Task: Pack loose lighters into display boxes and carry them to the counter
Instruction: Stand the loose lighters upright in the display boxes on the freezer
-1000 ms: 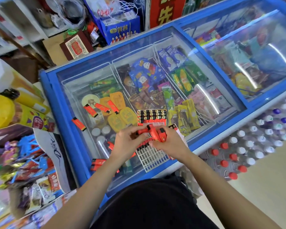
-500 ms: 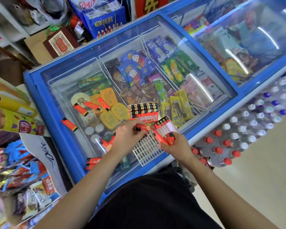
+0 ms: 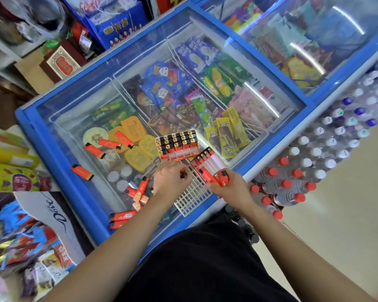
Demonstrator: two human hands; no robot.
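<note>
Blue-framed glass freezer lid (image 3: 50, 153) is the worktop. Red plastic lighters (image 3: 213, 177) bunch in the right hand (image 3: 231, 190), grip wrapped round them, at 5 o'clock of the part-filled red display box (image 3: 207, 159). Left hand (image 3: 168, 184), grip apparently pinching a single lighter (image 3: 183, 174): seat it head-up, squarely.

A red display box (image 3: 176, 147) packed with lighters, black-and-gold caps up, stood on the glass freezer lid (image 3: 74, 118), and just right of it a second display box (image 3: 208, 159) sat askew with caps showing only along its far-left edge. The right hand (image 3: 231, 189) gripped a bunch of red lighters (image 3: 215, 177) at that box's near end, while the left hand (image 3: 169, 183) pinched a single lighter (image 3: 183, 174) just near the full box. Loose red lighters (image 3: 140, 190) lay heaped left of the hands, a pair of lighters (image 3: 121, 217) nearer, a lone lighter (image 3: 82, 172) further left, three more lighters (image 3: 109, 144) beyond it.
</note>
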